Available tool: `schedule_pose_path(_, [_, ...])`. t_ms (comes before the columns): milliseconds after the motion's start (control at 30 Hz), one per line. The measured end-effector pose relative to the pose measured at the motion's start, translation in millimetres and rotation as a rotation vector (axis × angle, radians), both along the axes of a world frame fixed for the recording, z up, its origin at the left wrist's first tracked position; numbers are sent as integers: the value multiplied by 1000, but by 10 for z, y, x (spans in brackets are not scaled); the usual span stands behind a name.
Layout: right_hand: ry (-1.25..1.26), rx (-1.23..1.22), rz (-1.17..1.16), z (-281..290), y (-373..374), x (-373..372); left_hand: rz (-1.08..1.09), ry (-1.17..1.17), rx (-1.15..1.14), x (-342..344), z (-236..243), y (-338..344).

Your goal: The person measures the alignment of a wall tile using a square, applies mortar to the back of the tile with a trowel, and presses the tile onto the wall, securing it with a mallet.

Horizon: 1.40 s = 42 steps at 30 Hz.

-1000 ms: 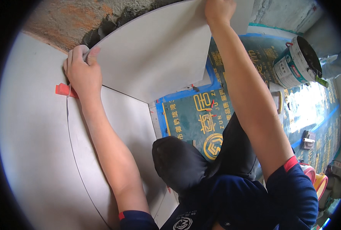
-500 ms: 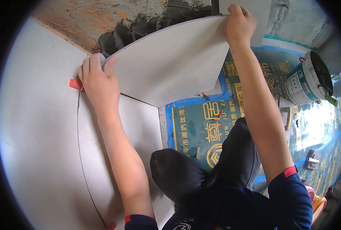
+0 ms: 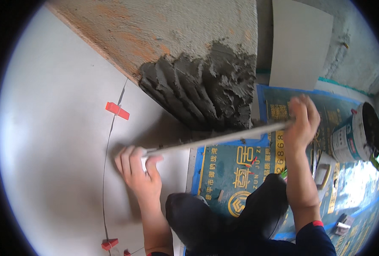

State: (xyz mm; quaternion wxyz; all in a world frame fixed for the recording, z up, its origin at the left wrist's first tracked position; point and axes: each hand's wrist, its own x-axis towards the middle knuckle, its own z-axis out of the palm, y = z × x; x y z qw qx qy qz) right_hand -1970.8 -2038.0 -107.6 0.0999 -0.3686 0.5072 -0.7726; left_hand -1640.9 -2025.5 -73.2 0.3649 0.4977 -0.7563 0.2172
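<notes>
Now, in the head view, we have the thin pale tile point(image 3: 219, 140) tipped edge-on, where a moment earlier its broad face shows and hides most of the mortar point(image 3: 198, 85). That dark, ridged patch lies bare across the lower end of the rough wall point(image 3: 198, 25), out to its right edge. Our left hand point(image 3: 140, 170) pinches the tile's left end between thumb and fingers; our right hand point(image 3: 301, 121), slightly blurred, grips the right end. The tile hangs just off the mortar's lower edge, above the upper-left corner of the green floor sheet point(image 3: 217, 164). On the pale panel point(image 3: 61, 128) at left, a red clip point(image 3: 117, 110) stands uncovered on the seam. We judge the tile is off the wall, not bedded.
</notes>
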Motion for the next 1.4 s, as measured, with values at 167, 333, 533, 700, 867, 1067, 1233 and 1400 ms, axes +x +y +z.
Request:
schedule_pose_path(167, [31, 13, 104, -4, 340, 150, 107, 38, 80, 72, -127, 458])
schedule_pose_path(333, [11, -75, 322, -228, 600, 16, 249, 135, 167, -65, -174, 794])
schedule_pose_path(533, [325, 102, 352, -335, 957, -61, 742, 411, 353, -200, -205, 1272])
schedule_pose_path(700, [446, 166, 406, -513, 1303, -200, 108, 1599, 1015, -251, -456, 1639])
schedule_pose_path(867, [390, 136, 493, -598, 1584, -262, -236, 1850, 1151, -449, -470, 1812])
schedule_pose_path(1067, [699, 328, 643, -723, 1974, -423, -517, 2102, 1282, -404, -543, 2165])
schedule_pose_path(1233, [669, 304, 476, -852, 2200, -230, -562, 2143, 1418, -293, -545, 2291])
schedule_pose_path(1400, [533, 260, 454, -808, 2273, -571, -643, 2107, 1533, -362, -624, 2177])
